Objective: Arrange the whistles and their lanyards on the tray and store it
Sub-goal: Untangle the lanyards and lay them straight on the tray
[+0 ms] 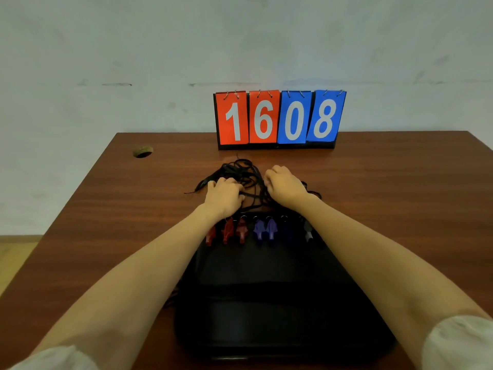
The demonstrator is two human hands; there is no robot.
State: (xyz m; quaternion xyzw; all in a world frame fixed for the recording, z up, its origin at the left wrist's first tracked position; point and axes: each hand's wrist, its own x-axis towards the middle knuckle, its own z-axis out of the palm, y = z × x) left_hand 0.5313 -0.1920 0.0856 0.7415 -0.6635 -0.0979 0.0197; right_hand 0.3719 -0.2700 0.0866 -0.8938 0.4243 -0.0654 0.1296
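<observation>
Head view, as I logged it: a smooth black tray (266, 316) with rounded corners lay near the table's front edge. Along its far rim sat a row of moulded plastic pieces: red whistles (226, 232), blue whistles (264, 229), one black whistle (308, 232). Thin black lanyards (240, 169) lay tangled on the wood-grain table (106, 222) just beyond. My view showed the left hand (224, 194) and right hand (285, 184) each curled into those cords, gripping strands. A flip scoreboard (278, 118) stood at the far edge; the tabletop stretched wide on both sides of the tray

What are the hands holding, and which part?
The left hand and right hand grip the lanyards by their tangled cords, away from the whistles.
</observation>
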